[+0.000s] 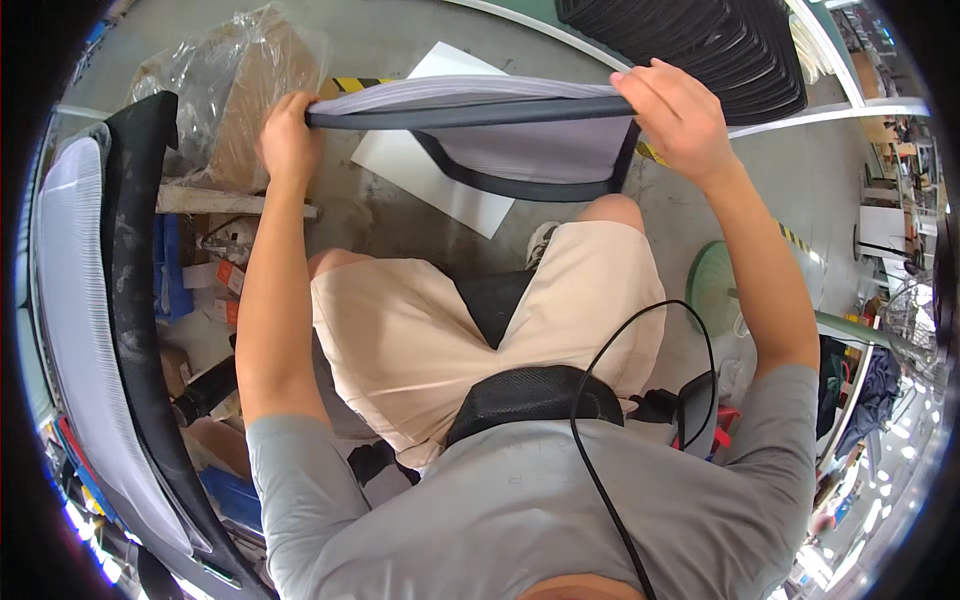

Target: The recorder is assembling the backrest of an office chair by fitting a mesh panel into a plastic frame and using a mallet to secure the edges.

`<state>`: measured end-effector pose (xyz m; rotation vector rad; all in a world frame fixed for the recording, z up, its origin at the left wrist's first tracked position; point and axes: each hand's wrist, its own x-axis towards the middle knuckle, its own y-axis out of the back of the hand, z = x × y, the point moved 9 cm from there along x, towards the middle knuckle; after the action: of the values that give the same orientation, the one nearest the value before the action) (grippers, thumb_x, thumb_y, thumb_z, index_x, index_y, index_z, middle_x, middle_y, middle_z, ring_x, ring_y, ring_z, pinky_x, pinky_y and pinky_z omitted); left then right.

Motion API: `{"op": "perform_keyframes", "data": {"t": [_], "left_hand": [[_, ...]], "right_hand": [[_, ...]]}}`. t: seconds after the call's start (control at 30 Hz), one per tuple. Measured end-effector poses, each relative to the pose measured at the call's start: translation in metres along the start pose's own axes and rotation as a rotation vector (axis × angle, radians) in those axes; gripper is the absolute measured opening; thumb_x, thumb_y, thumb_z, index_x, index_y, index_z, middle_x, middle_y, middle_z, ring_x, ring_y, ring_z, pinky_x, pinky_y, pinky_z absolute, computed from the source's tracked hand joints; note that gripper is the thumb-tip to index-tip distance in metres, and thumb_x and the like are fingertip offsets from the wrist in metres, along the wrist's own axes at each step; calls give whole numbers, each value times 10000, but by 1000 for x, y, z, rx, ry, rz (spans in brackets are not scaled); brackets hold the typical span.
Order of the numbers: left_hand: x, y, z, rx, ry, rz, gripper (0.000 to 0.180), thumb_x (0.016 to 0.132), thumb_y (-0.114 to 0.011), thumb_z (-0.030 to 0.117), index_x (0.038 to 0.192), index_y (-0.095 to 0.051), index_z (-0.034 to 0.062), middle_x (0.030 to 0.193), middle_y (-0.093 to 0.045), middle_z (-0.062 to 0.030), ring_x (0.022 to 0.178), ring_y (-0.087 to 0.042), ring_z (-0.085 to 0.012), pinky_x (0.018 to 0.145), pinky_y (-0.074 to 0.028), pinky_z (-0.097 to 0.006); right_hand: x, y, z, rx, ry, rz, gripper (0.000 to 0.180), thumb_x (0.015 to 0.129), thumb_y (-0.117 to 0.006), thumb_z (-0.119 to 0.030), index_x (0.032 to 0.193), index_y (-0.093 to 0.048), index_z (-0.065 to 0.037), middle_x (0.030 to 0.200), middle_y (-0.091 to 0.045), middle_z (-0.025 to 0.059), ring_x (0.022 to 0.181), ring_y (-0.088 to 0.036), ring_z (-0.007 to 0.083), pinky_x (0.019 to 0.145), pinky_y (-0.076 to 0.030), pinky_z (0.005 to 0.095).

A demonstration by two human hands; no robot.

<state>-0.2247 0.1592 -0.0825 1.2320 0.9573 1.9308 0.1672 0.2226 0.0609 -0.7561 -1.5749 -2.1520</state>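
1. The room looks like a workshop; its grey smooth floor (390, 40) carries yellow-and-black striped tape (355, 84).
2. At the left stand pale grey ribbed mesh pieces (75, 240); at the upper right is a stack of black curved sheets (700, 50).
3. The grey mesh panel with black edging (540, 150) is held in the air, before the knees, above a white flat sheet (440, 185) on the floor.
4. I judge the work is underway: black edging already follows the visible sides. What is left, I cannot tell.
5. The left hand (290, 145) curls its fingers around the panel's left end; fingertips are partly hidden.
6. The right hand (675, 120) pinches the right corner, fingers slightly spread.
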Motion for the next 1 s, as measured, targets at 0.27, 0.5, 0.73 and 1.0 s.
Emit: {"op": "perform_keyframes", "data": {"t": [0.27, 0.5, 0.73, 1.0], "left_hand": [[-28, 33, 106, -418, -482, -61, 560, 686, -734, -6, 1224, -656, 127, 1055, -732, -111, 981, -685, -347, 869, -536, -422], [-44, 25, 106, -388, -254, -97, 361, 672, -692, 13, 1025, -679, 90, 915, -703, -126, 899, -655, -380, 831, -502, -446], [-76, 35, 83, -221, -55, -251, 258, 669, -697, 46, 923, -657, 52, 840, -693, -169, 858, -652, -417, 796, -504, -456], [-120, 63, 71, -266, 33, -261, 233, 683, -692, 42, 913, -660, 53, 856, -704, -187, 865, -657, -442, 764, -514, -492]], "right_hand": [[29, -35, -23, 362, -249, 129, 550, 690, -830, -30, 1213, -675, -98, 1072, -723, 85, 880, -713, 274, 754, -579, 354], [-78, -109, 10, 436, -835, -51, 431, 659, -897, -145, 1000, -637, -97, 872, -718, 100, 776, -706, 320, 699, -556, 370], [-63, -117, -7, 462, -697, -45, 251, 690, -802, -55, 825, -591, -70, 684, -610, 135, 633, -627, 348, 603, -491, 359], [-42, -112, -35, 523, -659, -174, 286, 704, -856, -182, 852, -631, -87, 725, -667, 157, 710, -675, 395, 639, -519, 438]]}}
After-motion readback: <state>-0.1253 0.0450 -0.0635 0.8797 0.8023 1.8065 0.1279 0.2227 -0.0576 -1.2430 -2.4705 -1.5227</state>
